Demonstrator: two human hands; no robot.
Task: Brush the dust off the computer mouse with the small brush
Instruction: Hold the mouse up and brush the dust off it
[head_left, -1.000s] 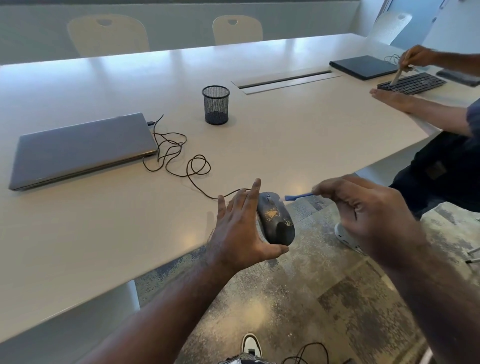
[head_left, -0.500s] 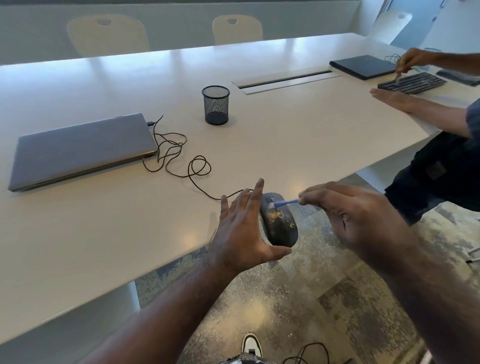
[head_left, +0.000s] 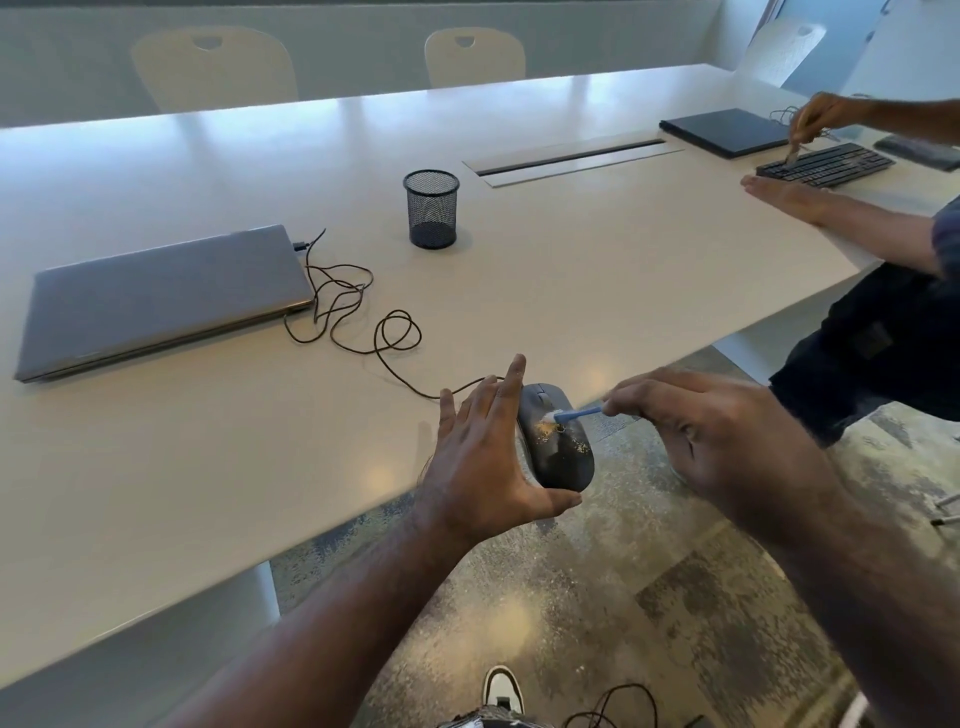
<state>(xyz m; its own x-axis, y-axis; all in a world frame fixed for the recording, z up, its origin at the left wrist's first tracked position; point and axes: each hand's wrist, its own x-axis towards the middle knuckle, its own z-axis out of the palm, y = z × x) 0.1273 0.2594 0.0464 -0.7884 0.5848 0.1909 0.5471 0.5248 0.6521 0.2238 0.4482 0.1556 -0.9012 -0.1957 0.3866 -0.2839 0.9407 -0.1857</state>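
I was in the brushing step itself: my left hand (head_left: 480, 457) cradled the computer mouse (head_left: 557, 441) just past the table (head_left: 260, 467) edge, fingers straight along its side, thumb under its rear, while my right hand (head_left: 711, 431) pinched the small brush (head_left: 574, 414), bristles touching yellowish dust (head_left: 545, 428) on its back. Next, I judged, called for short strokes sweeping the grit off toward the floor
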